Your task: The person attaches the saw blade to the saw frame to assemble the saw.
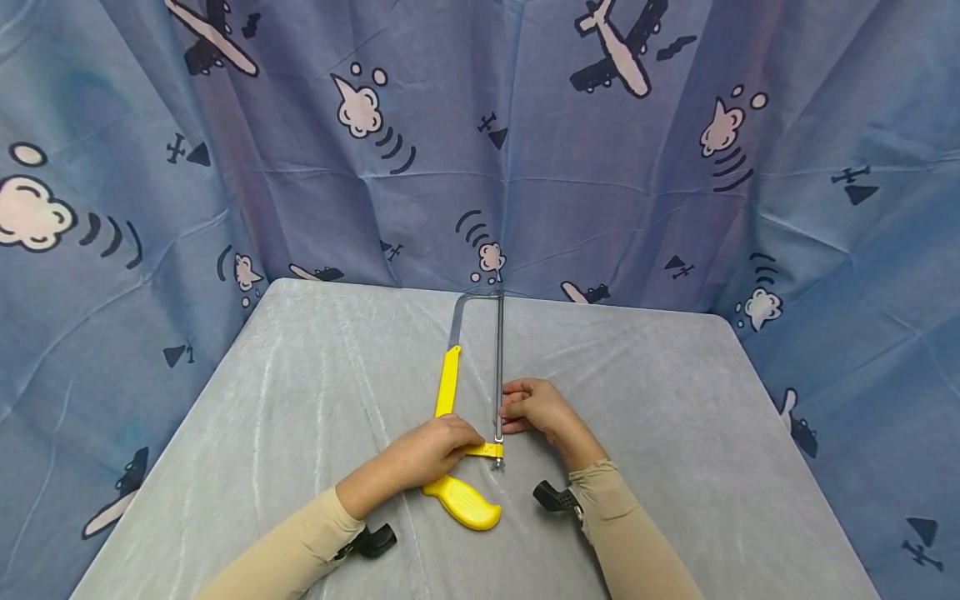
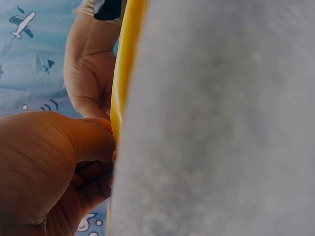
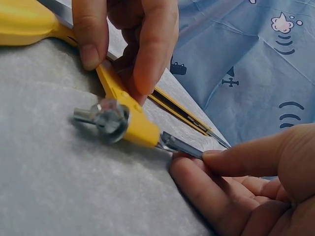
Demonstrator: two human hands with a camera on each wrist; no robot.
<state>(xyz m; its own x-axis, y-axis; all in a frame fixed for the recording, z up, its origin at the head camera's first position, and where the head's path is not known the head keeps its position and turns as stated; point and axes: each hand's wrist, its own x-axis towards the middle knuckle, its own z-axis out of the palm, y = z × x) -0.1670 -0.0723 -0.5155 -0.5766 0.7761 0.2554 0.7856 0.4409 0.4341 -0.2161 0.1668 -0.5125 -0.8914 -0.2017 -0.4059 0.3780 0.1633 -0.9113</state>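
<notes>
A hacksaw with a yellow handle [image 1: 467, 503] and a yellow-and-grey frame [image 1: 447, 379] lies on the table, its far end pointing toward the curtain. Its long thin blade [image 1: 499, 358] runs along the right side. My left hand [image 1: 429, 450] grips the frame just above the handle, thumb and fingers about the short yellow arm [image 3: 115, 88]. From the right, my right hand [image 1: 543, 408] pinches the near end of the blade between thumb and index finger. Close by, a metal wing nut [image 3: 110, 120] sits on the threaded end of the yellow arm.
The table [image 1: 337, 367] has a grey cloth surface with creases. Behind it and at both sides hangs a blue curtain [image 1: 420, 217] printed with planes and clouds. Black wrist cameras [image 1: 555, 497] are strapped near both cuffs.
</notes>
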